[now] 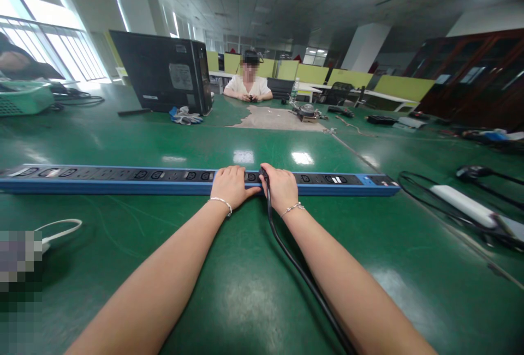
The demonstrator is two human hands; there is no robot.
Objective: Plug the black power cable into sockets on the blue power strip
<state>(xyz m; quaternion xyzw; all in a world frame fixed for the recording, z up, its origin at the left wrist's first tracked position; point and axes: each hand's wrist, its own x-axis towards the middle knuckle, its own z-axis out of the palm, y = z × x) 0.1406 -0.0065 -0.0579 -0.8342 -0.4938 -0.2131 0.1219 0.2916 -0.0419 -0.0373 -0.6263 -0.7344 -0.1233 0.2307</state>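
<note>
A long blue power strip (106,186) with a row of black sockets lies crosswise on the green tabletop. My left hand (229,187) grips it near the middle, fingers over the top and thumb along the front side. Just to the right, my right hand (283,188) holds a black plug (263,172) between thumb and fingers at the strip's sockets. Whether the plug sits inside a socket is hidden by the fingers. From it a black power cord (286,251) runs down toward me, beside my right forearm.
A black computer case (159,71) stands at the back left, with gloves (186,116) beside it. On the right lie a white power strip (464,205) and dark cables. A green basket (24,98) sits far left. Across the table a person (248,82) handles something small.
</note>
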